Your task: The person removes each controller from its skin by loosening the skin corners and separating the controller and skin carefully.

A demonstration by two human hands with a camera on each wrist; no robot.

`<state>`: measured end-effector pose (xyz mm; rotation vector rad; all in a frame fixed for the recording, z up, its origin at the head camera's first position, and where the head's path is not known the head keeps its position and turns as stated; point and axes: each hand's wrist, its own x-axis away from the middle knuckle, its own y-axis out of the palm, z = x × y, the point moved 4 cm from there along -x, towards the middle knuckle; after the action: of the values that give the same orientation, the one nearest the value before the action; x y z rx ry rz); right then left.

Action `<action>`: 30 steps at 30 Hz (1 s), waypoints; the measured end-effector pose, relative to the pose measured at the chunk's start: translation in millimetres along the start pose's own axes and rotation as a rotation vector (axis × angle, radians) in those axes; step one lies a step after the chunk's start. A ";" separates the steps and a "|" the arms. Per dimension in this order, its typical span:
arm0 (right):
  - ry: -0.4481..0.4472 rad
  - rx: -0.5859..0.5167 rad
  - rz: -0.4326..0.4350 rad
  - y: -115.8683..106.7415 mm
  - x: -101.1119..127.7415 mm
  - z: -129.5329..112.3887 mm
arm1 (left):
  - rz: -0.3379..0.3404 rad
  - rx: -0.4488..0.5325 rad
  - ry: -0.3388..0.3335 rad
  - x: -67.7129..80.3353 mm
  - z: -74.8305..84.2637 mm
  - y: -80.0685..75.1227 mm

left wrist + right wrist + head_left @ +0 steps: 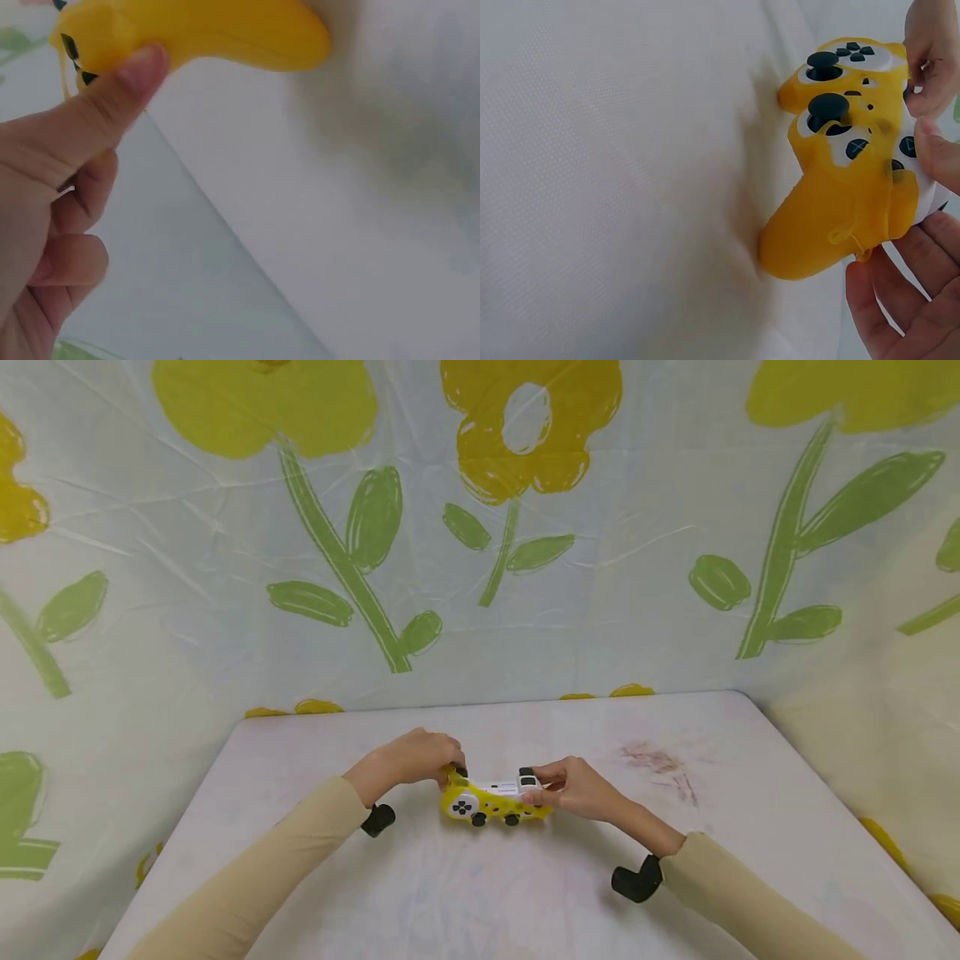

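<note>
A game controller (491, 800) in a yellow silicone cover, with black sticks and buttons, rests on the white table (480, 885). My left hand (420, 758) grips its left end, thumb on the yellow cover (187, 30), fingers curled. My right hand (573, 787) holds the right end, thumb near the face buttons and fingers behind the yellow grip (832, 217). In the right wrist view the left hand's fingers (930, 56) show at the controller's far end. Part of the white body shows between both hands.
A flower-patterned sheet (480, 527) walls the table at the back and both sides. Faint reddish stains (663, 764) mark the tabletop right of the hands. Black wrist-camera mounts (637, 881) sit under both beige sleeves.
</note>
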<state>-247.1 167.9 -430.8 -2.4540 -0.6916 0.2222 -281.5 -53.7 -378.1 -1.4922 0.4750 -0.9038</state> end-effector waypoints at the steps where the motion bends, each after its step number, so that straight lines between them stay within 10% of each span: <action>1: 0.007 0.000 0.002 0.2 -0.2 0.6 | 0.001 0.047 -0.002 0.6 -3.6 1.8; 10: 0.033 0.028 0.045 1.8 -0.2 4.2 | 0.101 0.261 0.028 5.8 -22.1 11.6; 22: 0.038 0.031 0.067 0.7 0.9 5.9 | 0.366 0.299 0.127 15.7 -20.5 8.1; 30: 0.036 0.032 0.068 1.4 1.1 4.7 | 0.345 0.299 0.184 18.2 -20.0 9.8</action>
<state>-246.9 169.7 -435.5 -2.4474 -0.5848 0.2130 -283.6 -81.7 -384.4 -1.0213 0.6772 -0.7994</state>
